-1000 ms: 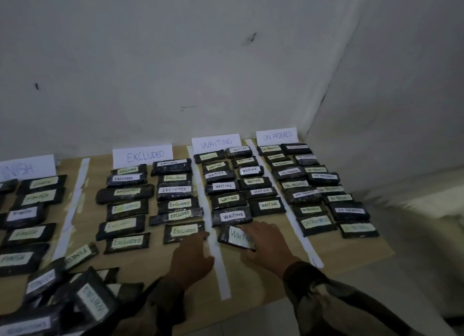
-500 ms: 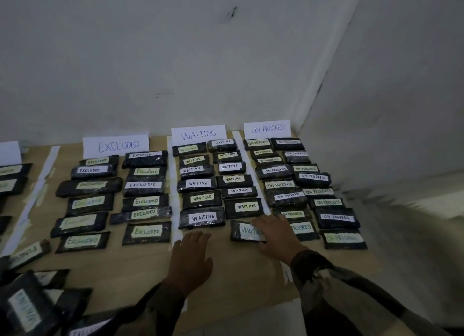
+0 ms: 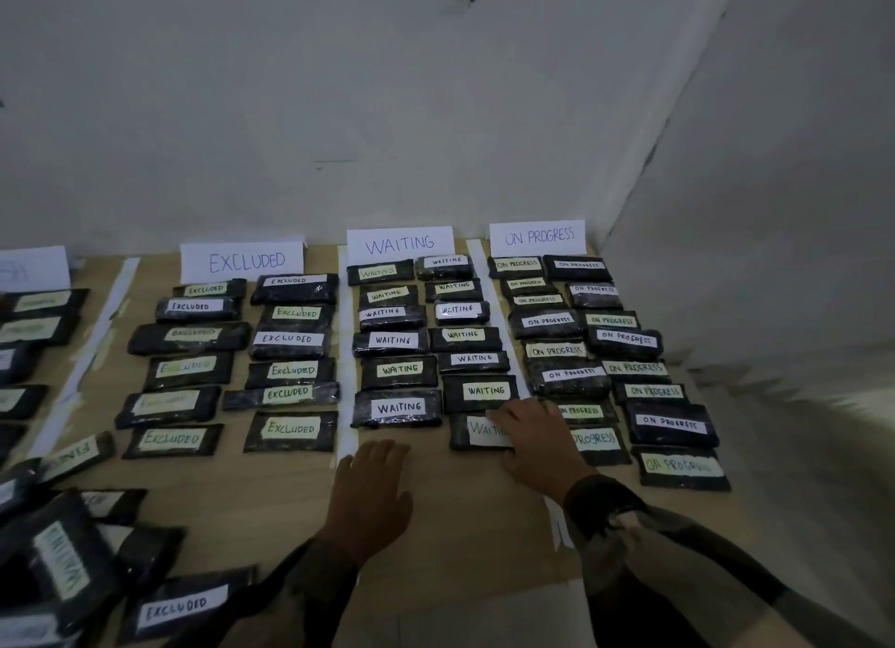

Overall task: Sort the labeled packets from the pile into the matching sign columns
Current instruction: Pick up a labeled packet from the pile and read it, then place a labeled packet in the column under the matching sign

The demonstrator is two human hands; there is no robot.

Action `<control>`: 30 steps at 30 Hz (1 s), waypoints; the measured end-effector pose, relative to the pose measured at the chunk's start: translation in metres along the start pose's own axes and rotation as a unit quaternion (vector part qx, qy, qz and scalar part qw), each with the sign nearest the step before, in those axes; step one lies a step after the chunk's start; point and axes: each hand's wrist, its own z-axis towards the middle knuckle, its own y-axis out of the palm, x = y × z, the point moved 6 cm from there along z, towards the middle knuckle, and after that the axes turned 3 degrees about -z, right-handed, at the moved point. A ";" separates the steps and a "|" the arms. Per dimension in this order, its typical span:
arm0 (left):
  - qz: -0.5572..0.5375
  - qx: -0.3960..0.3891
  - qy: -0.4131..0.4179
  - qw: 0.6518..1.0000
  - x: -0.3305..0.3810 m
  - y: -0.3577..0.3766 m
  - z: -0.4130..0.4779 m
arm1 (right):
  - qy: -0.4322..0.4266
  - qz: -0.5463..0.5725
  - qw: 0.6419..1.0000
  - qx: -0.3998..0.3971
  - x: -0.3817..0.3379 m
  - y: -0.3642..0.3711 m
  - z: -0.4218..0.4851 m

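My right hand (image 3: pixel 537 439) lies over the right end of a black packet labelled WAITING (image 3: pixel 472 432), fingers stretched flat on it. That packet lies on the table at the near end of the column under the WAITING sign (image 3: pixel 400 244), right sub-row. With its fingers straight, my left hand (image 3: pixel 370 497) rests palm down on the wooden table (image 3: pixel 460 512), just below the WAITING rows. The EXCLUDED sign (image 3: pixel 242 261) and ON PROGRESS sign (image 3: pixel 537 237) head their own filled columns. The unsorted pile (image 3: pixel 63 560) sits at the lower left.
White tape strips (image 3: pixel 346 357) divide the columns. A fourth sign (image 3: pixel 34 269) and its packets are cut off at the left edge. White walls meet in a corner behind the table. The table's right edge runs close past the ON PROGRESS packets (image 3: pixel 678 468).
My right hand has slid the WAITING packet rightward and up against the last packet of the right sub-row. My left hand moved from beside the EXCLUDED packets to below the WAITING column.
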 end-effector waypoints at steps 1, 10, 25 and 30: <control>0.001 0.008 0.003 1.000 -0.001 -0.001 -0.001 | 0.003 0.001 1.000 0.019 -0.002 -0.002 -0.001; -0.008 0.023 -0.035 0.999 -0.027 -0.034 -0.027 | -0.071 0.059 0.989 0.115 -0.084 -0.012 0.004; 0.000 0.063 -0.128 0.990 -0.182 -0.111 -0.148 | -0.204 0.096 0.970 -0.095 -0.303 0.013 0.011; -0.022 0.042 -0.111 0.993 -0.198 -0.113 -0.165 | -0.195 0.047 0.973 -0.110 -0.323 0.029 0.000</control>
